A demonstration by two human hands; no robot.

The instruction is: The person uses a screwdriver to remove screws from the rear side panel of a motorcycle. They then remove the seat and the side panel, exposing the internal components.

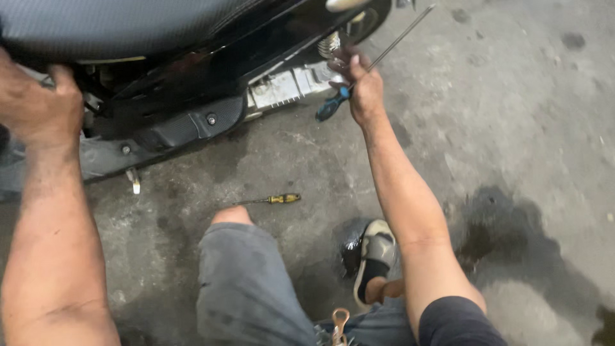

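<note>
Glossy black plastic panels (211, 70) clad the scooter; its seat (109, 25) looks matt and textured. The screwdriver (375, 61) has a thin metal shaft. The concrete floor (512, 115) is rough and stained.

Black scooter (192, 77) with textured grey seat (115, 22); blue-and-black handled screwdriver (333, 106); yellow-handled screwdriver (284, 198); grey shorts (246, 288); grey concrete floor (525, 128), stained dark.

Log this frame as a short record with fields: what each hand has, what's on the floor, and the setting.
left hand: grips the scooter body under the seat
right hand: holds a long screwdriver, blue-black handle, shaft pointing up and away
floor: stained concrete; a yellow-handled screwdriver lies loose near the knee
posture: crouched beside the scooter, one shoe visible
</note>
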